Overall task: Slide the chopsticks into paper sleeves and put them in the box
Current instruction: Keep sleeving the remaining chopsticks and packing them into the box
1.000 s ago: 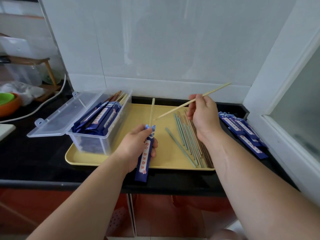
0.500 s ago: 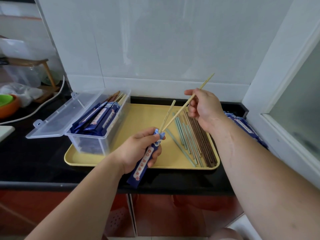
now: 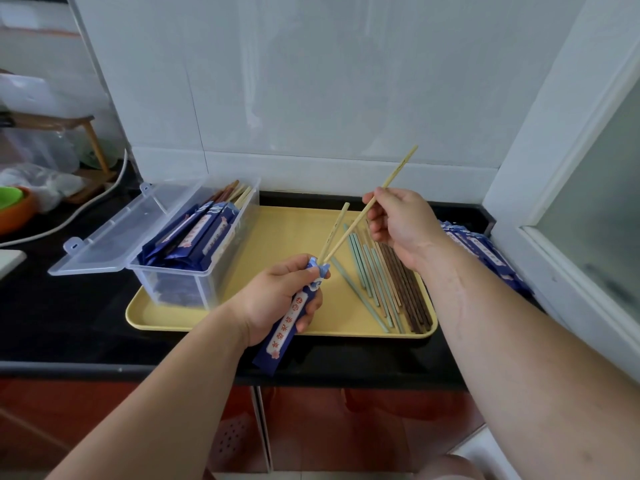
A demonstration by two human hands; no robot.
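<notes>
My left hand grips a blue paper sleeve above the front edge of the yellow tray. One pale bamboo chopstick sticks out of the sleeve's mouth. My right hand pinches a second pale chopstick, whose lower tip sits at the sleeve's opening. Loose green, tan and brown chopsticks lie on the tray's right half. A clear plastic box with its lid open stands on the tray's left, holding several sleeved chopsticks.
A pile of empty blue sleeves lies on the black counter right of the tray, against the white frame. An orange and green bowl, a white cable and a wooden rack sit far left. The tiled wall stands close behind.
My right hand swung the second chopstick from pointing sideways to steeply down, bringing its tip to the sleeve's mouth. My left hand tilted the sleeve rightward, toward the chopstick.
</notes>
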